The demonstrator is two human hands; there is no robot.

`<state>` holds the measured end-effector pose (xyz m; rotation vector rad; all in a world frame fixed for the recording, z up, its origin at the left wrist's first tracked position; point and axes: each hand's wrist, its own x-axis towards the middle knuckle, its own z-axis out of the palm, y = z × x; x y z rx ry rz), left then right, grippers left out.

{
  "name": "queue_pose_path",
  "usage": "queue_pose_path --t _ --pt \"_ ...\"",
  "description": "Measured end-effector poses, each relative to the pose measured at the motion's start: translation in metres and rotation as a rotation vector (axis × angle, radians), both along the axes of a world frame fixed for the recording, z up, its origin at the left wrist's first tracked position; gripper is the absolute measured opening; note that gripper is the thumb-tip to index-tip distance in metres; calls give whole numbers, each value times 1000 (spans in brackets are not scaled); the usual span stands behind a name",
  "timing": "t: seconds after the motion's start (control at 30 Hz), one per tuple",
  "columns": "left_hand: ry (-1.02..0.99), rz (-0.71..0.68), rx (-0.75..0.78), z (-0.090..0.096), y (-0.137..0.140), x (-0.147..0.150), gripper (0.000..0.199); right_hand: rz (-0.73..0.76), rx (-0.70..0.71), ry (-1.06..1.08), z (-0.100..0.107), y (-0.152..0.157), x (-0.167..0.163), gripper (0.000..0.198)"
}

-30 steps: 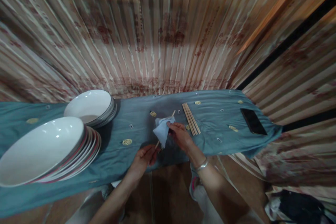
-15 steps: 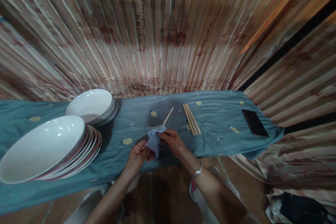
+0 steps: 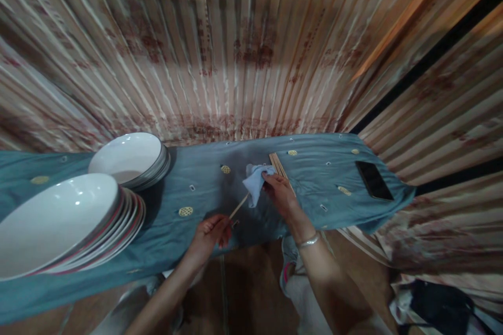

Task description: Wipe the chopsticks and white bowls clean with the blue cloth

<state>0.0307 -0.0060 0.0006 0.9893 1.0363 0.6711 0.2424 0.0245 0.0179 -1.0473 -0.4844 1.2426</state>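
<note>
Pinched in my left hand (image 3: 211, 234) is the near end of a wooden chopstick (image 3: 239, 207), which slants up and to the right. My right hand (image 3: 280, 192) is closed on a light blue cloth (image 3: 255, 182), wrapped around the chopstick's far part, so that end is hidden. Just beyond my right hand lie several more chopsticks (image 3: 277, 164) side by side, their lower part covered by the hand. A silver bangle circles my right wrist.
On the left stand a stack of large white dishes (image 3: 58, 225) with red rims and a stack of white bowls (image 3: 126, 159). A black phone (image 3: 374, 180) lies at the right of the blue patterned tablecloth (image 3: 208, 188). A pleated curtain (image 3: 220, 63) hangs behind.
My right hand and the cloth have moved up and to the right along the chopstick, away from my left hand. More of the chopstick's near part now shows. The view has shifted slightly.
</note>
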Motion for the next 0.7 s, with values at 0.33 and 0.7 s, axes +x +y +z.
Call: queue_pose_path --t 0.33,0.7 --pt "-99 27 -83 0 -5 2 46 106 -28 19 -7 -6 -30 32" --pt "-135 87 -51 -5 3 -4 42 352 -40 -101 -18 -20 -74 30"
